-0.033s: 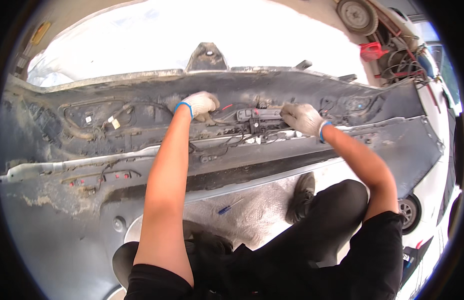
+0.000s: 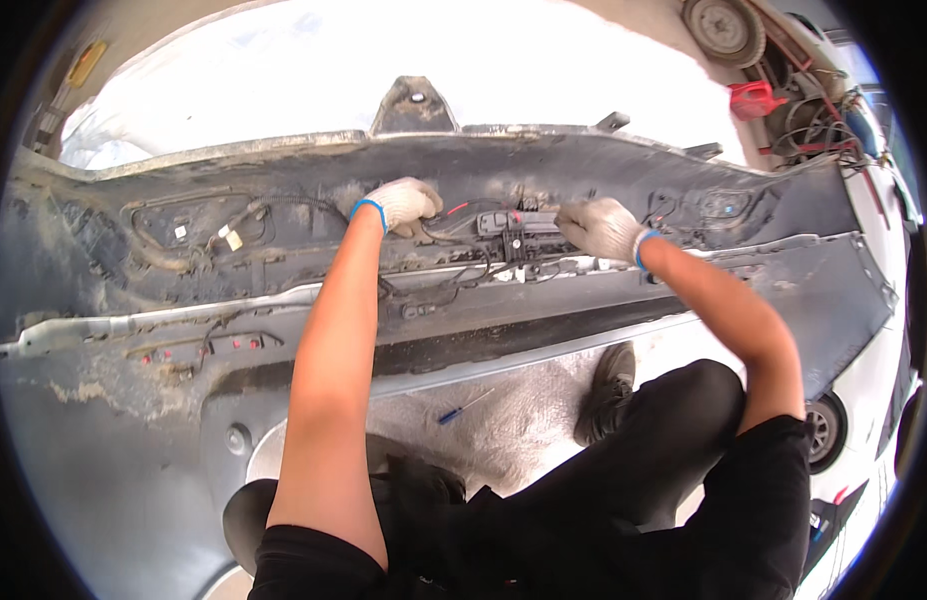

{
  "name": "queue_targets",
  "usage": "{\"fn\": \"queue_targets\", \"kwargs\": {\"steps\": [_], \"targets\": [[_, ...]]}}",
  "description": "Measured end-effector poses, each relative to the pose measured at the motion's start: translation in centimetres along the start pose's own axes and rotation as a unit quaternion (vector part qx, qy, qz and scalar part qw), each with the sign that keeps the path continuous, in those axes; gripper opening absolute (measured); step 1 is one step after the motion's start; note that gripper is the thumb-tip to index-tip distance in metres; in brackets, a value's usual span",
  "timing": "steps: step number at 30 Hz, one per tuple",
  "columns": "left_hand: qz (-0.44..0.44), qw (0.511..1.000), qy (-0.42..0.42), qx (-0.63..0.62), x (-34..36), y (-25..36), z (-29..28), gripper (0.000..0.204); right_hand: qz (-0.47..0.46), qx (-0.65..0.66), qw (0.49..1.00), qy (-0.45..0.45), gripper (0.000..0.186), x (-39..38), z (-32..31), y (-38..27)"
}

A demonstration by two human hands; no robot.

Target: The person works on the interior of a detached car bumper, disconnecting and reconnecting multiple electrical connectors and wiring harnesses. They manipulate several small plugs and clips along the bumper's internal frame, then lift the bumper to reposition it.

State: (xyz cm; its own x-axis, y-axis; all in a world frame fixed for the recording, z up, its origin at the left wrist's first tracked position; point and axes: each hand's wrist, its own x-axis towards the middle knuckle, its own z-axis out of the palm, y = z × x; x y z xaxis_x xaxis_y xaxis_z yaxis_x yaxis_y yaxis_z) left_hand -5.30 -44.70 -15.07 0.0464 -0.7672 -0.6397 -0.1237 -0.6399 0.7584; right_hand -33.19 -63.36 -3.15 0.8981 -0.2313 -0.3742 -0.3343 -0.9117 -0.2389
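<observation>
A large dark bumper cover [image 2: 583, 160] lies inside-up before me, dusty, with wiring and clips along it. My left hand [image 2: 403, 208], in a white knit glove with a blue cuff, curls among the wiring left of centre; what its fingers hold is hidden. My gloved right hand [image 2: 598, 228] has its fingers bunched at the right end of an oblong dark module [image 2: 503, 222]; I cannot make out what is in them. A short red wire piece [image 2: 456, 209] shows between the hands.
A blue-handled screwdriver [image 2: 451, 415] lies on pale padded sheeting [image 2: 493, 440] by my bent legs and shoe [image 2: 608, 390]. At the upper right are a loose wheel [image 2: 723, 33], a red container [image 2: 751, 100] and tangled hoses. A white car [image 2: 873, 350] stands along the right.
My right hand has shifted slightly left on the module's end, its forearm a little higher. The view has moved slightly; my left hand stays in much the same place.
</observation>
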Motion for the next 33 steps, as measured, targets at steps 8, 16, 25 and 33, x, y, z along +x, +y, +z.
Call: {"fn": "queue_targets", "kwargs": {"steps": [8, 16, 25, 33], "targets": [[-0.086, 0.935, 0.204, 0.278, -2.1, 2.6, 2.0, 0.041, -0.188, -0.061, 0.980, 0.013, 0.025, 6.1, -2.1, 1.8], [-0.075, 0.907, 0.334, 0.244, -2.6, 3.9, 6.3, 0.036, -0.150, 0.072, 0.986, 0.003, 0.030, 3.5, -0.9, 11.6], [-0.186, 0.875, 0.279, 0.350, -1.3, 5.6, 9.6, 0.035, -0.129, 0.079, 0.988, -0.024, 0.030, 2.7, -0.6, 19.7], [0.044, 0.860, 0.332, 0.386, 2.6, 13.9, 17.0, 0.027, -0.095, 0.019, 0.995, -0.036, 0.030, -5.1, 3.7, 21.9]]}}
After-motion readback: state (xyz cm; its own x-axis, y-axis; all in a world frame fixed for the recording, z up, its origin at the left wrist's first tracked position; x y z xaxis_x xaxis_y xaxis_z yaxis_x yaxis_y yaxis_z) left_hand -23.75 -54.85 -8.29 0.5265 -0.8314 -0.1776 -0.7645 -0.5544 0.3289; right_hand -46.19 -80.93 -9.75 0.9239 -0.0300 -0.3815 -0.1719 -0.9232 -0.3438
